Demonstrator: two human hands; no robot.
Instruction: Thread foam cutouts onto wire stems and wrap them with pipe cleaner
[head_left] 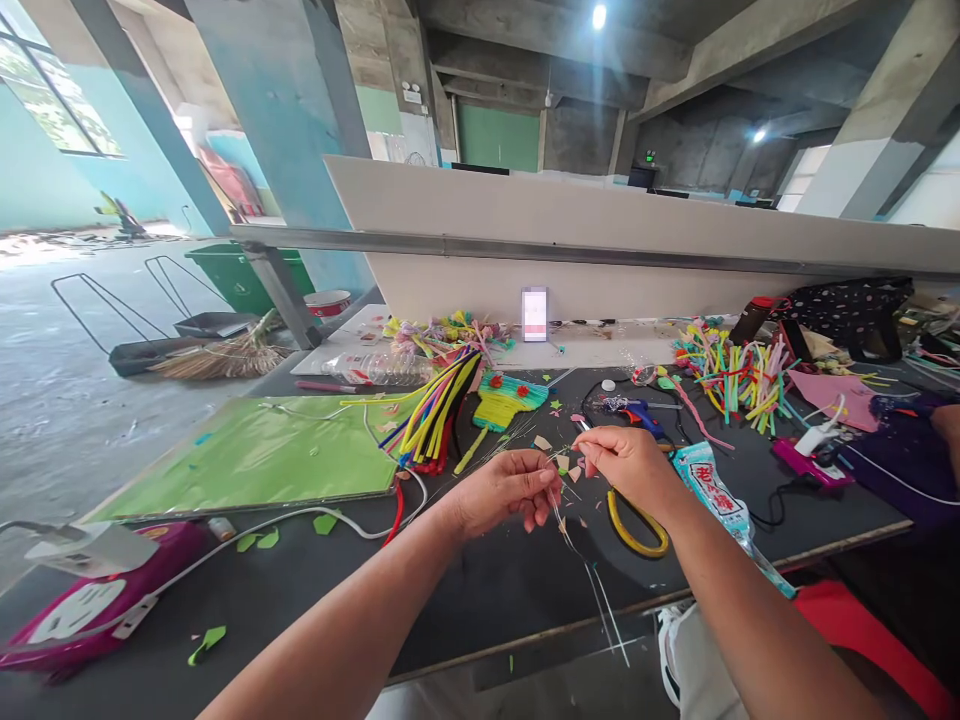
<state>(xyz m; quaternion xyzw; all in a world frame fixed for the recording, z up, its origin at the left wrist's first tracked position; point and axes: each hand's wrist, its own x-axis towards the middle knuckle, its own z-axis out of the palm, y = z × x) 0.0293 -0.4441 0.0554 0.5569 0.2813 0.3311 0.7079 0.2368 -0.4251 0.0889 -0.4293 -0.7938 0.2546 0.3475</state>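
Near the table's front edge, my left hand (517,490) pinches several thin pale wires (592,570), which hang down past the edge. To its right, my right hand (619,460) is closed, thumb and forefinger pressed together around something too small to name. A gap separates the two hands. Yellow-handled scissors (637,530) lie under and beside the right wrist. Small paper scraps (562,463) are scattered just beyond the fingers. Further back rests a yellow and teal fuzzy piece (510,400) with red bits, beside a bundle of coloured pipe cleaners (439,415).
A green sheet (277,455) and a purple power strip (97,600) are at left. A blue glue gun (641,418), blue packet (711,490) and pink power strip (814,465) lie right. A phone (535,314) stands against the board. Another person's hand (949,430) shows far right.
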